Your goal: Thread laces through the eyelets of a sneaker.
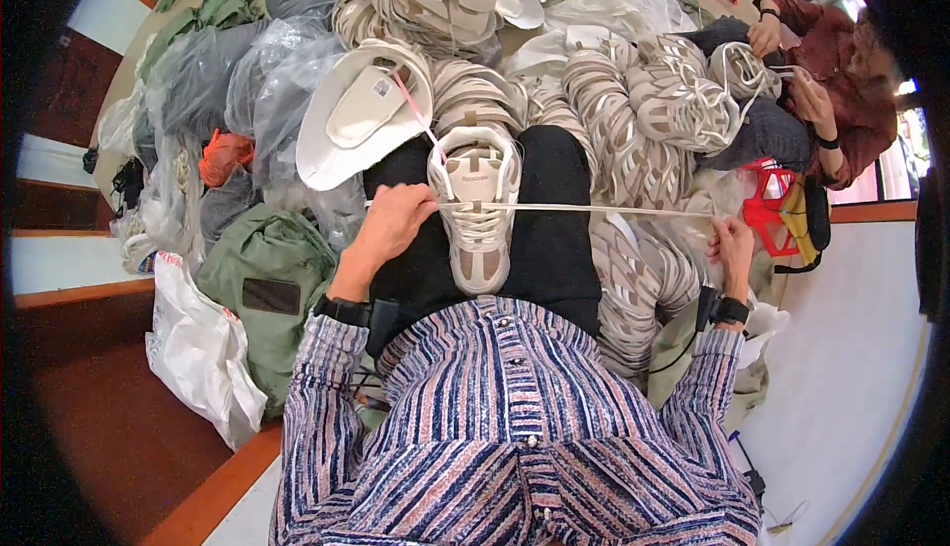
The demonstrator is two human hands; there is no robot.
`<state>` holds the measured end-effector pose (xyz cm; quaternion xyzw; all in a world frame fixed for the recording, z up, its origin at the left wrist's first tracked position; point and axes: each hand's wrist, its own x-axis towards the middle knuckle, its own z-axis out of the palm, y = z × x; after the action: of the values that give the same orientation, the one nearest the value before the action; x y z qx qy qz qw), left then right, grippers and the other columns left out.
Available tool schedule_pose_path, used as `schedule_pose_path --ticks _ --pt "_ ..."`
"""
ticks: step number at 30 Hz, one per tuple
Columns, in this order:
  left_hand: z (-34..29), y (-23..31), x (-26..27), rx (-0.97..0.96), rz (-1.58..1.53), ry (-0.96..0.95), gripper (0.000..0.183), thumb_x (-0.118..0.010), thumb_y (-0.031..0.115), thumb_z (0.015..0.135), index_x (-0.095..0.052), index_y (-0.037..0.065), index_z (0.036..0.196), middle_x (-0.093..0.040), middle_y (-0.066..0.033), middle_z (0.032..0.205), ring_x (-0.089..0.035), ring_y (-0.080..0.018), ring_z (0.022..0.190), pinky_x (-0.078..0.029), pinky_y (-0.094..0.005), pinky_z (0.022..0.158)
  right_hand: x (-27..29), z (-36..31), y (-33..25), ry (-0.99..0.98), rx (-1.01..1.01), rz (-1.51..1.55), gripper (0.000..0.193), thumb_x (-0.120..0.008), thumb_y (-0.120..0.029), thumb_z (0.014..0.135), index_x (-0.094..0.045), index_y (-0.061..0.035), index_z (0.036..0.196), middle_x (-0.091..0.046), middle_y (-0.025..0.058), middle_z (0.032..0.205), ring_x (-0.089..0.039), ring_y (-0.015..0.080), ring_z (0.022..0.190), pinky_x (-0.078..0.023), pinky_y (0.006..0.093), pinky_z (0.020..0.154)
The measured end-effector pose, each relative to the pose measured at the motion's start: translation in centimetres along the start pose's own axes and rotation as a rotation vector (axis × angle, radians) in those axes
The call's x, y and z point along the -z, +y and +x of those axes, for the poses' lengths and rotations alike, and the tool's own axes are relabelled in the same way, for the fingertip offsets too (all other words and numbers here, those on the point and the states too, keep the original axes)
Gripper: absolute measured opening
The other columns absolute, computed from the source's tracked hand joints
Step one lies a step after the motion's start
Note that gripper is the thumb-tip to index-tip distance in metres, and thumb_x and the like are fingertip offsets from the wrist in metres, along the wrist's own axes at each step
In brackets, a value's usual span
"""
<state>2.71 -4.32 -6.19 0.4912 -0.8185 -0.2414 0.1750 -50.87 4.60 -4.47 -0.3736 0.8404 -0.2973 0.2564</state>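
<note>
A beige-and-white sneaker upper point(480, 249) lies on my lap with its toe toward me, its front laced. A pale shoelace point(614, 210) runs taut from its upper eyelets far out to the right. My right hand point(730, 249) is closed in a pinch on that lace near its end. Beside the left edge of the upper, my left hand point(401, 215) is closed with fingertips pressed together at the lace on that side. A pink strip point(416, 109) reaches from the shoe's opening over a cream upper point(341, 140) seen from its inner side.
Stacked shoe uppers point(638, 131) pile up ahead and to my right. Plastic-wrapped bundles point(282, 81), a green bag point(267, 294) and a white bag point(203, 348) lie at left. At far right a person point(841, 81) handles another laced upper point(742, 71) near a red stool point(772, 210).
</note>
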Motion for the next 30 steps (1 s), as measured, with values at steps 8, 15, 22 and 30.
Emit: schedule_pose_path --ticks 8,15,22,30 --pt "-2.2 -0.6 0.1 0.200 -0.101 0.113 0.012 -0.056 0.017 0.085 -0.058 0.006 0.086 -0.060 -0.0167 0.077 -0.059 -0.0370 0.075 -0.045 -0.0433 0.062 -1.0 1.8 2.3 0.026 0.070 -0.222 0.022 -0.057 -0.021 0.085 -0.061 0.0003 0.084 -0.059 0.0096 0.058 -0.057 0.0153 0.044 -0.045 0.0288 0.040" --pt "3.2 0.7 1.2 -0.110 -0.015 0.296 0.012 -0.057 0.018 0.083 -0.061 0.008 0.089 -0.058 -0.0096 0.087 -0.052 -0.0284 0.088 -0.038 -0.0395 0.078 -12.6 -3.9 -12.4 -0.449 0.346 -0.023 0.033 -0.057 -0.021 0.085 -0.056 -0.0037 0.113 -0.063 0.0101 0.069 -0.059 0.0142 0.055 -0.046 0.0291 0.050" --pt "7.7 -0.9 -1.3 -0.148 -0.002 -0.229 0.019 -0.055 0.018 0.084 -0.060 0.005 0.096 -0.060 -0.0106 0.090 -0.054 -0.0278 0.086 -0.042 -0.0355 0.074 -21.3 -6.2 -19.3 -0.775 0.774 0.025 0.024 -0.056 -0.022 0.089 -0.054 -0.0046 0.104 -0.055 0.0060 0.062 -0.051 0.0111 0.053 -0.042 0.0269 0.048" --pt "7.8 -1.6 -0.6 -0.027 -0.593 -0.351 0.027 -0.056 0.024 0.088 -0.060 0.002 0.104 -0.057 -0.0043 0.089 -0.051 -0.0157 0.083 -0.041 -0.0273 0.075 -22.0 -6.4 -18.1 -0.668 0.790 0.035 0.021 -0.055 -0.023 0.090 -0.055 -0.0031 0.095 -0.051 0.0048 0.061 -0.049 0.0120 0.054 -0.041 0.0279 0.050"
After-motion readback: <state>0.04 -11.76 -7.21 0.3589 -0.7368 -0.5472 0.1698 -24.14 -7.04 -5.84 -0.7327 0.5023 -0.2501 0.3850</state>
